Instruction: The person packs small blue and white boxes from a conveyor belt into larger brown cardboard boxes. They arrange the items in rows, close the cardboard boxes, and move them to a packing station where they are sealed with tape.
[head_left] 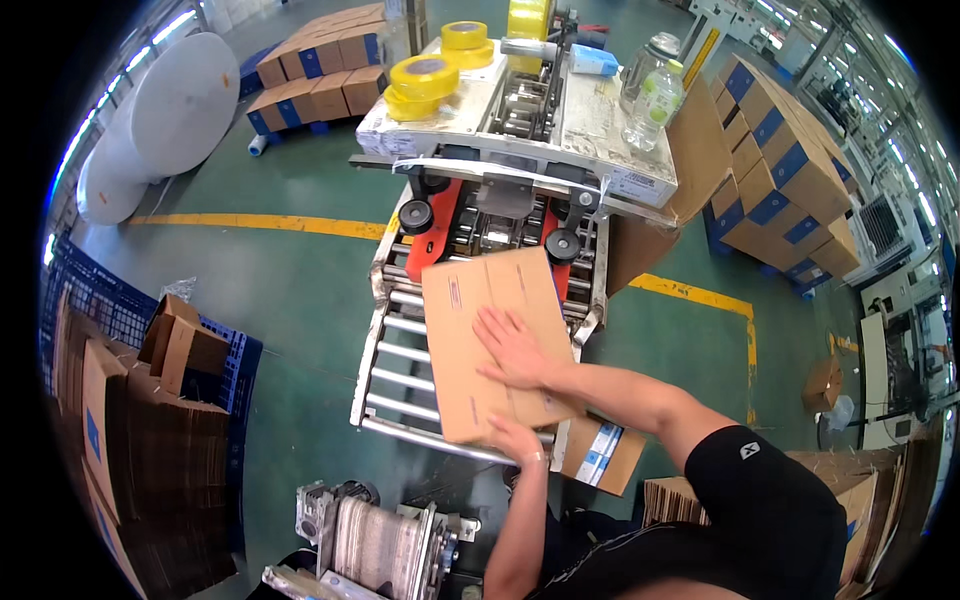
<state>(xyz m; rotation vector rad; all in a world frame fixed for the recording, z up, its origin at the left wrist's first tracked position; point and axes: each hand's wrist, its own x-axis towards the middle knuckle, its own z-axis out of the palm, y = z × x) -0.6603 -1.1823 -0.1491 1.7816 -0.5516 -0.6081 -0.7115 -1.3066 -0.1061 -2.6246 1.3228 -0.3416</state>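
A brown cardboard box [460, 340] lies at a slight angle on the roller conveyor [400, 380], its far end close to the red side guides [432, 245]. On its top face my right hand [512, 350] rests flat with the fingers spread. My left hand [515, 438] touches the box's near edge with its fingers extended; part of its fingertips is hard to make out. Neither hand wraps round anything. Beyond the box stands the taping machine [510, 175], with black wheels on both sides of its entrance.
Yellow tape rolls [425, 78] and a clear bottle [655, 105] stand on the machine's top. Stacked boxes [780, 170] rise at the far right. Flattened cartons [170, 460] fill a blue crate at left. A motor unit [375, 540] sits near my legs, and another carton [603, 455] beside the conveyor.
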